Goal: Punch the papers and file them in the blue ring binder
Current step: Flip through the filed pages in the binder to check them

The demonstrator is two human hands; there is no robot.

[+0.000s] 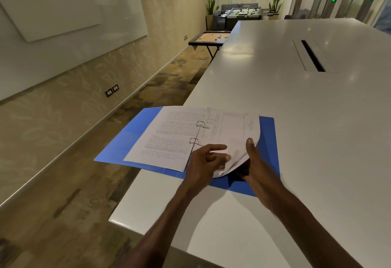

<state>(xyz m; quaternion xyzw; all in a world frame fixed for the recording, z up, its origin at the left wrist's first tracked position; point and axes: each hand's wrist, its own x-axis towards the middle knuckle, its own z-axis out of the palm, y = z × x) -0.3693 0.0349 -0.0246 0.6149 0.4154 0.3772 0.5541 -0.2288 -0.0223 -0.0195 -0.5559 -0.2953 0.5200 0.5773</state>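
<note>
— So where are the papers (230, 125)?
— On the rings (201, 124) of the open blue ring binder (135, 134) at the counter (296, 102) corner; right hand (257, 166) grips their curled near edge, left hand (204, 161) pinches it.
— Any readable print?
— Too small.

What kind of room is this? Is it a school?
Probably an office break room or meeting room, not a school: a long white table, a whiteboard on the wall, and a table football game at the far end.
</note>
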